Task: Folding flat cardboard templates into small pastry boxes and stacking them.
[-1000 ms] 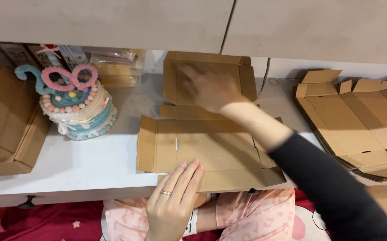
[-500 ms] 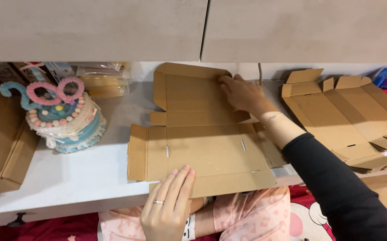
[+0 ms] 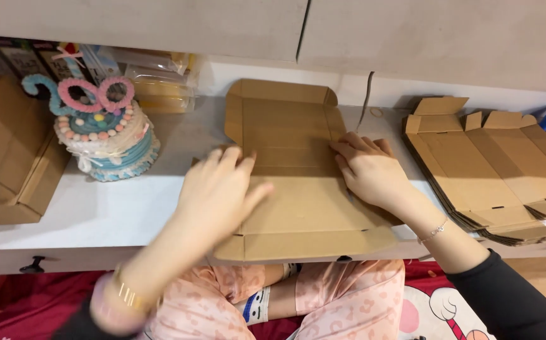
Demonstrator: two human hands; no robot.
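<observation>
A flat, die-cut brown cardboard box blank [image 3: 298, 208] lies on the white table [image 3: 96, 208] in front of me, its near flap hanging over the front edge. My left hand [image 3: 219, 189] rests on the blank's left side, fingers spread and pressing on the left flap area. My right hand [image 3: 367, 167] presses on the right side flap, fingers curled on the fold line. Neither hand lifts the cardboard off the table. The far end of the blank has its small flaps slightly raised.
A stack of flat cardboard blanks [image 3: 493, 170] lies at the right. A pastel decorated cake-shaped ornament [image 3: 106, 129] stands at the left. Folded brown boxes [image 3: 8, 164] sit at the far left. Clear packets [image 3: 159, 82] lie by the back wall. My legs in pink patterned trousers [image 3: 323, 302] are below the table.
My left hand has moved from the blank's near edge up onto its left side. My right hand has come back from the far flap to the right fold. The blank lies flatter.
</observation>
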